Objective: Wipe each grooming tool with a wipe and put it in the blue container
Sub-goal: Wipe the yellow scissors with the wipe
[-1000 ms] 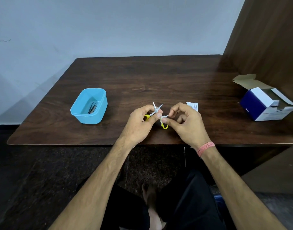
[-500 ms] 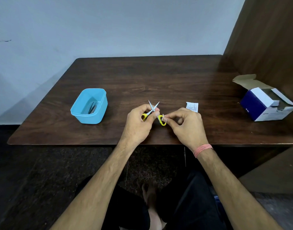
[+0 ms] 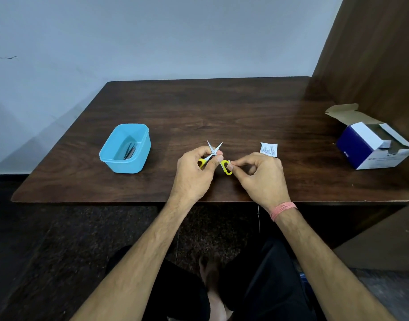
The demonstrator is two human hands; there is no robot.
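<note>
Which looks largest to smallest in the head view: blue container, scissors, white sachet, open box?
1. Open box, though the blue container comes close; the box sits at the wide-angle edge, so this top ranking is unsure.
2. Blue container.
3. Scissors, partly covered by both hands.
4. White sachet.

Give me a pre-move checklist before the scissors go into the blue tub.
1. Scissors held: ok, left hand grips one yellow loop.
2. Blades closed: not ok, tips splayed apart.
3. Wipe on scissors: cannot tell; right hand pinches something small at the other loop.
4. Blue tub open and upright: ok, to the left on the table.
5. Room in tub: ok, only a few dark tools inside.
6. Path to tub: ok, bare wood between.
</note>
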